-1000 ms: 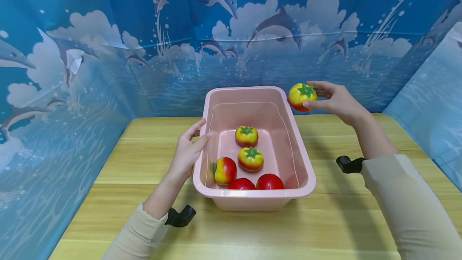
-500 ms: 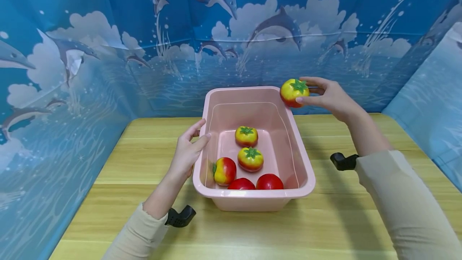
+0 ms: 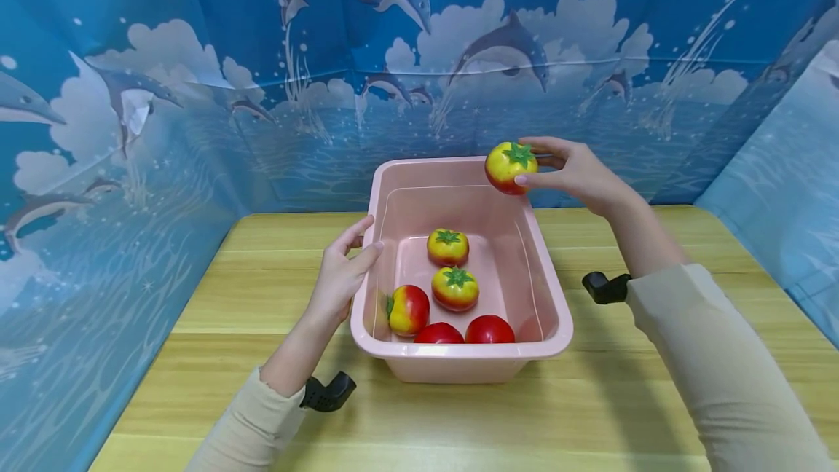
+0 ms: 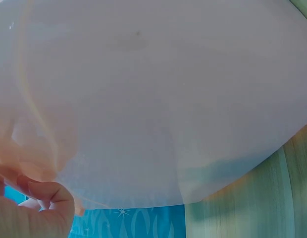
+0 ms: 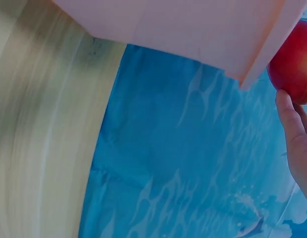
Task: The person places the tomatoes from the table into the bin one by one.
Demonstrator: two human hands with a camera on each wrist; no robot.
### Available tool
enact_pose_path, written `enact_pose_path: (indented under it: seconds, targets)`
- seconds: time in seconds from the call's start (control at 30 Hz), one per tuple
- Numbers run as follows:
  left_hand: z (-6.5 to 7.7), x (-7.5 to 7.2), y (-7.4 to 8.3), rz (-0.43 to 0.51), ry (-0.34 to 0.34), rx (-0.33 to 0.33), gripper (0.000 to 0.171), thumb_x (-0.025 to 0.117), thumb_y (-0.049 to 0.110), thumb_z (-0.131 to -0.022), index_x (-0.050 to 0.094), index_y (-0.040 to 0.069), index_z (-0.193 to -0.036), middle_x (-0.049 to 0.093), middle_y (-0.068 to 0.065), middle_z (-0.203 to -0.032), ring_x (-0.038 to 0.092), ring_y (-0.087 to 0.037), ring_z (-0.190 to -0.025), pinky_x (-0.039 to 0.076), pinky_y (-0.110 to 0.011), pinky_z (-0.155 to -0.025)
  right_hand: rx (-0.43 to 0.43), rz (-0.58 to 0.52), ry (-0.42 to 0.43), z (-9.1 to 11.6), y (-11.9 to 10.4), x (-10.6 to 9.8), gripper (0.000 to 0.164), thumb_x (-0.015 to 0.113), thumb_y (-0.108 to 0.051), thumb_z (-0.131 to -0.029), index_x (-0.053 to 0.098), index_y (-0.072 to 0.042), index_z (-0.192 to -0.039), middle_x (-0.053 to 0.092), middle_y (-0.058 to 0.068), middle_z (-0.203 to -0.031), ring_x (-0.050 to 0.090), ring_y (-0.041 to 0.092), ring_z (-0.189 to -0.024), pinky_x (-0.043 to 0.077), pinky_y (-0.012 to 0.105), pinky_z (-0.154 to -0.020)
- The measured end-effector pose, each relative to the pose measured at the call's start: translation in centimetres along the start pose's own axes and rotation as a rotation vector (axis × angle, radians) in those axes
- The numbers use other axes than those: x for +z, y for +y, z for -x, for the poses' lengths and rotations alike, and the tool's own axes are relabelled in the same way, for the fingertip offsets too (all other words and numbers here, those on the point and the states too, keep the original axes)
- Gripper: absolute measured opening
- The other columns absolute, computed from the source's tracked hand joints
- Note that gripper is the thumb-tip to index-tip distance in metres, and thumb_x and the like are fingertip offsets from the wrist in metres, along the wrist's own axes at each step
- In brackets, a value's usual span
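Observation:
A pink plastic basin point(image 3: 452, 371) stands on the table in the head view. My left hand point(image 3: 342, 272) grips its left rim, thumb on the inner side; the left wrist view is mostly filled by the basin's wall point(image 4: 143, 109). Over the back right corner my right hand point(image 3: 583, 175) holds a red and yellow toy tomato point(image 3: 506, 168) with a green leafy top, between thumb and fingers. Inside the basin lie several more toy tomatoes, among them an upright one point(image 3: 448, 247), another point(image 3: 455, 288) in front of it and one tipped on its side point(image 3: 409, 310).
The wooden table point(image 3: 262, 355) extends on both sides of the basin. A blue dolphin-print curtain point(image 3: 314, 108) hangs behind it and along the sides. Black camera mounts point(image 3: 606, 288) sit at both wrists.
My right hand has carried the toy tomato leftward, from outside the basin's right rim to over its back right corner. The left hand and the basin have stayed put.

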State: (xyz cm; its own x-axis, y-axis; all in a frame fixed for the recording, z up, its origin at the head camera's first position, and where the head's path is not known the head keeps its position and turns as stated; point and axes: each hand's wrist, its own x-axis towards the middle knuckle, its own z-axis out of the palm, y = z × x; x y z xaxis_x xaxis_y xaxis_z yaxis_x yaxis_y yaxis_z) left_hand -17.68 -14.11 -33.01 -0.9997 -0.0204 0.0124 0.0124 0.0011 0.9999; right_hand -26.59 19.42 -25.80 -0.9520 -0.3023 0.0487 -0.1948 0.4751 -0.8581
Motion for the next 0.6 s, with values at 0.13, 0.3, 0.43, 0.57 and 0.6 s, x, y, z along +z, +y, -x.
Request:
enact_pose_path:
  seconds: [0.13, 0.3, 0.43, 0.57, 0.6]
  targets:
    - [0.0, 0.0, 0.0, -0.001, -0.001, -0.001, 0.049, 0.059, 0.008, -0.09, 0.047, 0.013, -0.137, 0.047, -0.015, -0.102, 0.065, -0.021, -0.084, 0.051, -0.047, -0.081, -0.029, 0.021, -0.008, -0.5, -1.0, 0.2, 0.073, 0.07, -0.03, -0.083, 0.034, -0.013, -0.144, 0.037, 0.009, -0.142, 0.037, 0.027, -0.126, 0.045, 0.045, -0.096]
    - [0.0, 0.0, -0.1, -0.007, 0.003, -0.002, 0.048, 0.06, 0.009, -0.09, 0.047, 0.014, -0.137, 0.047, -0.015, -0.103, 0.065, -0.022, -0.086, 0.052, -0.046, -0.08, -0.047, 0.024, -0.047, -1.1, -2.3, 0.6, 0.075, 0.071, -0.031, -0.082, 0.034, -0.014, -0.145, 0.037, 0.008, -0.142, 0.037, 0.026, -0.126, 0.045, 0.046, -0.096]
    - [0.1, 0.0, -0.1, -0.008, -0.004, 0.002, 0.048, 0.059, 0.009, -0.09, 0.047, 0.014, -0.137, 0.047, -0.016, -0.104, 0.065, -0.023, -0.086, 0.052, -0.046, -0.08, -0.063, 0.025, -0.068, -1.6, -3.1, 1.0, 0.075, 0.072, -0.03, -0.082, 0.034, -0.014, -0.145, 0.037, 0.007, -0.143, 0.037, 0.026, -0.127, 0.044, 0.047, -0.097]
    - [0.1, 0.0, -0.1, -0.01, -0.001, 0.0, 0.048, 0.059, 0.01, -0.09, 0.047, 0.014, -0.137, 0.047, -0.016, -0.103, 0.065, -0.022, -0.085, 0.052, -0.045, -0.08, -0.071, 0.025, -0.071, -2.0, -3.9, 1.3, 0.077, 0.073, -0.032, -0.08, 0.035, -0.014, -0.144, 0.038, 0.006, -0.142, 0.038, 0.025, -0.126, 0.043, 0.047, -0.097]
    - [0.2, 0.0, -0.2, -0.012, 0.004, -0.002, 0.048, 0.06, 0.01, -0.09, 0.048, 0.015, -0.137, 0.047, -0.015, -0.103, 0.065, -0.022, -0.085, 0.053, -0.045, -0.08, -0.073, 0.024, -0.071, -2.1, -4.2, 1.4, 0.077, 0.074, -0.032, -0.079, 0.035, -0.015, -0.144, 0.038, 0.006, -0.142, 0.039, 0.025, -0.126, 0.044, 0.047, -0.097]
